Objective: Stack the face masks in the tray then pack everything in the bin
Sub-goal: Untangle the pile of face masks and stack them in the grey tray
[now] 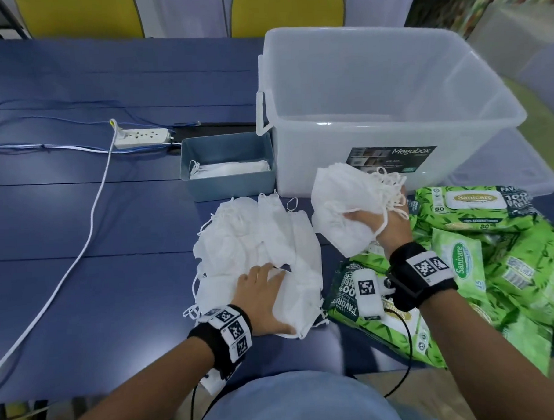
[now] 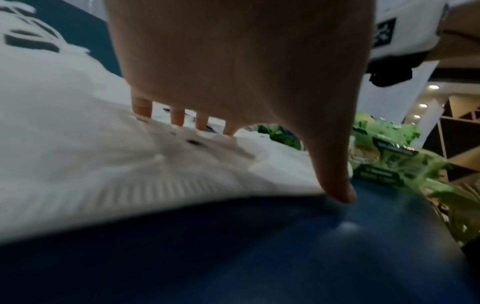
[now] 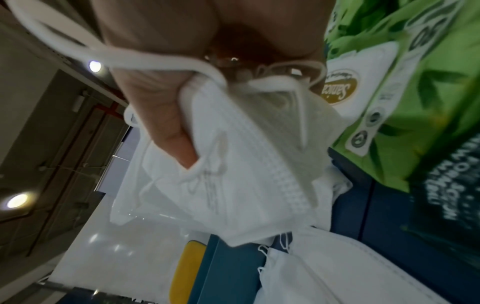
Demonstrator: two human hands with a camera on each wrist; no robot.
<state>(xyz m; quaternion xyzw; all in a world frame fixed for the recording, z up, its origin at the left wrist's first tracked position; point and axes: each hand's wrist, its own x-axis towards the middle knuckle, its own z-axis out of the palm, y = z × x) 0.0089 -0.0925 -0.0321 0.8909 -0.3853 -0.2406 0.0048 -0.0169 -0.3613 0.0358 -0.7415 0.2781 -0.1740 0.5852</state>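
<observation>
One tray point(image 1: 228, 183), one bin point(image 1: 388, 109), five wipe packs point(image 1: 479, 213).

Both of my forearms reach forward from the lower edge of the head view, each wrist strapped with a black band carrying marker tags. My left hand point(image 1: 263, 297) lies palm down, fingers point(image 2: 142, 108) straight and slightly spread, thumb stretched out to the side with its tip low. My right hand point(image 1: 390, 224) is raised higher and further forward, fingers and thumb point(image 3: 166, 115) curled tight in a grip.
</observation>
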